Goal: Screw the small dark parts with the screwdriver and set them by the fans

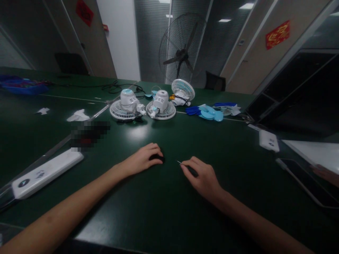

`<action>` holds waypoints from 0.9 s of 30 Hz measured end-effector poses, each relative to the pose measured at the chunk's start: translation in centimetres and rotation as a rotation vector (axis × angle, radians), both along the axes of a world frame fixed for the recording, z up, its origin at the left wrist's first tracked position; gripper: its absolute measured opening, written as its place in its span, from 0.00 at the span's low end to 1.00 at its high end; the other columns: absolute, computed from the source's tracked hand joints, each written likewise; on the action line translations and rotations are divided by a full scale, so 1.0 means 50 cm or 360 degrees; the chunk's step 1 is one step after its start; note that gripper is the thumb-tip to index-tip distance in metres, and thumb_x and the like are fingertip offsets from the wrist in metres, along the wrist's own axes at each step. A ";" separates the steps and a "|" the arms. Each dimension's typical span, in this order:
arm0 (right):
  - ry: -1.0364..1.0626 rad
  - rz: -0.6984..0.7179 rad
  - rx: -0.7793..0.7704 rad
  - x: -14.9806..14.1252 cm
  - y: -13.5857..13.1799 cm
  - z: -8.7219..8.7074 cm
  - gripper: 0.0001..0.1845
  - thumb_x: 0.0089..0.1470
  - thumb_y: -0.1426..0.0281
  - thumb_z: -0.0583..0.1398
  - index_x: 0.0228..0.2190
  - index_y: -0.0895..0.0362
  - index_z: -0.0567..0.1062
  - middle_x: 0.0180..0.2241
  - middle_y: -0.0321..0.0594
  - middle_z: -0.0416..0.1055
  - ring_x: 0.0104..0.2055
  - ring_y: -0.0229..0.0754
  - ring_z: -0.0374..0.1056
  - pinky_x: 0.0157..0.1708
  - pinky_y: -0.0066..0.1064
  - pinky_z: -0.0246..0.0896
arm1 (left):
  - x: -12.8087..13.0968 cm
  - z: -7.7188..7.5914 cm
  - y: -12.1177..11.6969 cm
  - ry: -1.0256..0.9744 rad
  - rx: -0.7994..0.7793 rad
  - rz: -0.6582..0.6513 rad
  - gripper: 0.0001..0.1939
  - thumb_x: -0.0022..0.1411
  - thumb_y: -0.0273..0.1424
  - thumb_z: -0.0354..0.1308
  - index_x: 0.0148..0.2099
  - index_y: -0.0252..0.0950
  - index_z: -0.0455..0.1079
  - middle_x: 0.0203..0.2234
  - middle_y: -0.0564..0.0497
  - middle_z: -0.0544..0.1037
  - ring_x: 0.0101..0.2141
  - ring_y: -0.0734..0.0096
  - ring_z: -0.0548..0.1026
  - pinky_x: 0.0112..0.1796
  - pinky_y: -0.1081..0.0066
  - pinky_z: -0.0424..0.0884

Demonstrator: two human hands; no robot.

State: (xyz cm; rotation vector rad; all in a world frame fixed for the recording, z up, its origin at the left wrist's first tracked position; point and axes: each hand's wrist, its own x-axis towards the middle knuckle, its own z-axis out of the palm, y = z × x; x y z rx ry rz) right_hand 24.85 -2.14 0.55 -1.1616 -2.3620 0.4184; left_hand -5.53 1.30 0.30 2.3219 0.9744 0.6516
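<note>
Dark green table (148, 215) fills most of the frame; a large standing fan (182, 55) at upper centre. Three white fan units (161, 100) lie on the tabletop, above frame centre. Right hand (203, 176), right of centre, closed on a thin tool (179, 162), metal tip pointing left. Left hand (148, 157), near centre, curled over a small dark object (158, 157); cannot tell whether gripped. Hands apart.
</note>
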 end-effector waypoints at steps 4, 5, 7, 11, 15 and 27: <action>-0.0033 0.0020 0.0022 0.007 0.002 -0.006 0.11 0.72 0.68 0.57 0.47 0.55 0.80 0.41 0.41 0.76 0.35 0.37 0.73 0.31 0.27 0.68 | -0.108 -0.003 0.057 0.0104 0.0106 0.0400 0.15 0.73 0.43 0.58 0.50 0.38 0.78 0.45 0.45 0.75 0.45 0.59 0.75 0.48 0.60 0.72; -0.0035 0.0025 0.0019 0.008 0.003 -0.006 0.11 0.72 0.68 0.57 0.47 0.55 0.80 0.41 0.41 0.77 0.35 0.37 0.73 0.30 0.27 0.68 | -0.139 -0.006 0.069 0.0147 0.0139 0.0530 0.16 0.72 0.44 0.58 0.49 0.38 0.78 0.45 0.45 0.76 0.44 0.58 0.75 0.47 0.60 0.72; -0.0033 0.0032 0.0009 0.009 0.003 -0.006 0.11 0.72 0.68 0.57 0.47 0.55 0.80 0.41 0.41 0.77 0.35 0.37 0.73 0.30 0.27 0.68 | -0.195 -0.013 0.087 0.0197 0.0219 0.0788 0.19 0.70 0.47 0.58 0.48 0.38 0.79 0.43 0.44 0.76 0.43 0.56 0.75 0.45 0.59 0.72; 0.0016 0.0045 -0.0045 0.010 0.002 -0.003 0.11 0.71 0.69 0.57 0.47 0.55 0.79 0.41 0.41 0.76 0.35 0.38 0.73 0.31 0.27 0.69 | -0.268 -0.025 0.101 0.0253 0.0322 0.1048 0.23 0.69 0.50 0.57 0.48 0.36 0.79 0.43 0.42 0.77 0.44 0.53 0.76 0.45 0.59 0.73; 0.0050 0.0044 -0.0085 0.010 0.001 -0.001 0.10 0.71 0.70 0.57 0.47 0.55 0.79 0.41 0.41 0.75 0.36 0.38 0.73 0.33 0.28 0.69 | -0.290 -0.013 0.100 0.0368 0.0281 0.1025 0.24 0.68 0.51 0.55 0.48 0.37 0.80 0.44 0.41 0.78 0.44 0.53 0.76 0.47 0.59 0.73; 0.0033 0.0054 -0.0061 0.011 0.000 -0.004 0.11 0.72 0.68 0.56 0.47 0.55 0.79 0.41 0.42 0.76 0.35 0.38 0.72 0.31 0.27 0.68 | -0.330 0.005 0.098 0.0258 0.0059 0.1212 0.17 0.56 0.46 0.62 0.41 0.41 0.79 0.36 0.46 0.82 0.38 0.53 0.80 0.42 0.62 0.73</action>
